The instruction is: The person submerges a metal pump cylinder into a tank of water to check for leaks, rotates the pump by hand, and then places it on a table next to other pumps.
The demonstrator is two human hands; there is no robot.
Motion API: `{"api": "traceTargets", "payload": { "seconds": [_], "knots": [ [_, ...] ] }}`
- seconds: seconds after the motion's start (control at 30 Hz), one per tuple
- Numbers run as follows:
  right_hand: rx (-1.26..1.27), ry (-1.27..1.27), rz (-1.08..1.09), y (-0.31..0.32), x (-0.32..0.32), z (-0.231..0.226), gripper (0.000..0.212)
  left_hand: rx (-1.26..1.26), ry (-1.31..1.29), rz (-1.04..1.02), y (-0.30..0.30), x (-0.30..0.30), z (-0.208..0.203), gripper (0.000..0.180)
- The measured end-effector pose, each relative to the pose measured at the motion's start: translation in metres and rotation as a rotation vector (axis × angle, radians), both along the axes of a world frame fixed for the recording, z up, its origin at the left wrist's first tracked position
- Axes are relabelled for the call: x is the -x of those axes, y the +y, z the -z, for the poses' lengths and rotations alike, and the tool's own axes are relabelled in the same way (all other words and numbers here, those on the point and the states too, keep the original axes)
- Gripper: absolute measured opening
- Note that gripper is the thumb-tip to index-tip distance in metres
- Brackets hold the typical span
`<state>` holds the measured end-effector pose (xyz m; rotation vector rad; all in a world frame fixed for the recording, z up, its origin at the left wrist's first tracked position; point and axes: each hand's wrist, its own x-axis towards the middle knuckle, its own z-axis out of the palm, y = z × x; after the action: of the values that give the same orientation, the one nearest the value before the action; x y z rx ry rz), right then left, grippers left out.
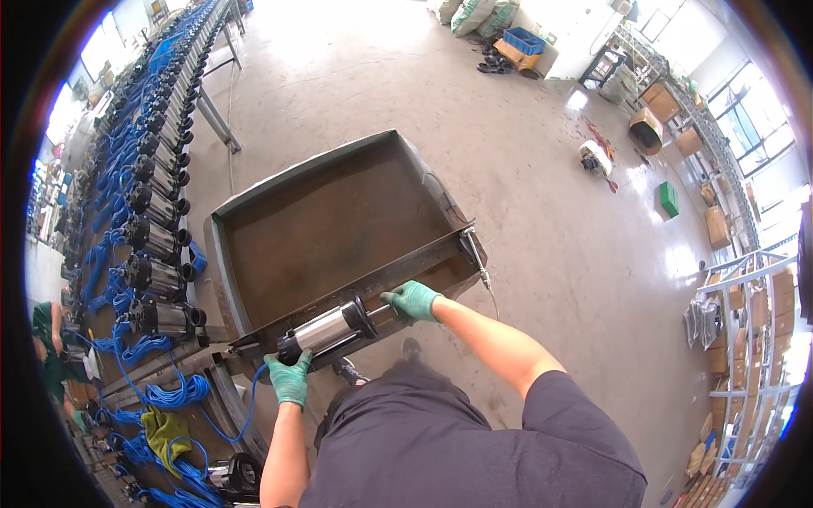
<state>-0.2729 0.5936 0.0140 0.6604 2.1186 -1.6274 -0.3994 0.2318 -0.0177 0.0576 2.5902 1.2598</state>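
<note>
A steel-bodied pump (323, 331) with black ends lies across the near rim of a rectangular metal tank (222, 254). My left hand (289, 380), in a green glove, holds the pump near its left black end, with some fingers hidden beneath it. From that end a blue cable (251, 402) runs down to the left. My right hand (412, 301), also gloved in green, is closed around a thin metal rod (383, 310) at the pump's right end. Whether the rod is fixed to the pump, I cannot tell.
Brownish liquid (330, 203) appears to fill the tank. A pipe fitting with a hose (476, 254) sits at its right corner. Along the left runs a long row of similar pumps (157, 233) with blue cables. Another person (52, 339) stands at far left. A green box (669, 200) lies on the floor.
</note>
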Motion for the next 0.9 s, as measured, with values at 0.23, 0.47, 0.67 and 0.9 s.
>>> {"api": "traceTargets", "payload": {
  "seconds": [0.23,0.47,0.67,0.9],
  "knots": [
    [-0.466,0.326,-0.187,-0.006,-0.019,-0.019,0.04,-0.02,0.003,0.01,-0.005,0.002,0.009,0.064],
    [-0.705,0.669,-0.443,0.018,-0.025,0.015,0.039,0.013,-0.018,0.005,0.002,0.0,-0.005,0.067],
    [0.192,-0.069,0.223,-0.006,-0.004,0.031,0.038,0.039,0.016,0.008,0.002,-0.001,-0.003,0.069],
    [-0.002,0.019,0.28,-0.024,-0.004,0.022,0.04,-0.007,-0.001,0.003,-0.001,-0.002,0.002,0.066]
  ]
}}
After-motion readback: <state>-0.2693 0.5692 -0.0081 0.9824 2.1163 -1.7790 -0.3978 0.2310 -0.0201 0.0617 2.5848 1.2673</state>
